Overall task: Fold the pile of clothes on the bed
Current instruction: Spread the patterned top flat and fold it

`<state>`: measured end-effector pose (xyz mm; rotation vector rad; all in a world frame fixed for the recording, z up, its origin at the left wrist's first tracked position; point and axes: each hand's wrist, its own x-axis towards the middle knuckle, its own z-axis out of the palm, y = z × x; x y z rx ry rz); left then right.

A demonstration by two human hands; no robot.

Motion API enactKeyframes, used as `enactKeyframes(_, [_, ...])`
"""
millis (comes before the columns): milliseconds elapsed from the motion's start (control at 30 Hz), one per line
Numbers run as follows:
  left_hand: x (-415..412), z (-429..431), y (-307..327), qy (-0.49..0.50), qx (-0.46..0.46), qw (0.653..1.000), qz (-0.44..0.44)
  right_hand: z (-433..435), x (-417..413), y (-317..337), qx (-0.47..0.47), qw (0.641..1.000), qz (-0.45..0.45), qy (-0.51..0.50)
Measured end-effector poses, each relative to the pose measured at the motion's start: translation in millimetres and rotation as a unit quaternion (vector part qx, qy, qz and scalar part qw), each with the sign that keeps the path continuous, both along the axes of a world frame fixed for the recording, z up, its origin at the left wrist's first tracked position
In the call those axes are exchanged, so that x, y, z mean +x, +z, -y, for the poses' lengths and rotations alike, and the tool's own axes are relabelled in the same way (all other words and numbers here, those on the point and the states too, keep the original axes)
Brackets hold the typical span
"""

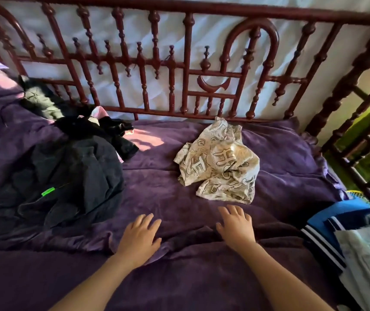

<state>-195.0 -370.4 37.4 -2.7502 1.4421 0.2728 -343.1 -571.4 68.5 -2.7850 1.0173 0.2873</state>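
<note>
2 hands (left [138, 236], right [235, 227]) flat on blanket [157, 187] w/ 1 shirt [217, 162].

Bare forearms [94, 281] lead to the bare left grip [138, 237] and right grip [235, 227].

outlined letters H and E on cream garment [218, 162], green tag [48, 191] unreadable

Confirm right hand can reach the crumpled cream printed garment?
Probably yes: the right hand rests flat on the purple blanket just short of the cream printed garment, with only bare blanket between them.
</note>
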Motion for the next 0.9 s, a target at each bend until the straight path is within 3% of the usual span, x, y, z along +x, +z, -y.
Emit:
enactKeyframes(167, [32.8,74.5,-72.3,0.009,0.07,0.994,-0.085,55.9,41.5,-79.6,0.016,1.0,-0.019,0.011])
enactKeyframes(467, [51.3,149.6,-178.0,-0.031,0.131,0.984,-0.117,125.2,85.0,-179.9,0.046,0.995,0.06,-0.065])
enactKeyframes(700, [58.5,162.7,-181.1,-0.02,0.169,0.974,-0.149,112.8,86.7,-198.2,0.038,0.987,0.069,-0.137])
enactKeyframes(800, [51.1,156.0,-164.6,0.013,0.122,0.974,-0.19,82.1,56.1,-173.5,0.016,0.99,0.108,-0.086])
enactKeyframes(900, [13.7,132.4,-143.1,0.06,-0.037,0.98,-0.184,47.7,3.9,-147.0,-0.037,0.984,0.175,-0.019])
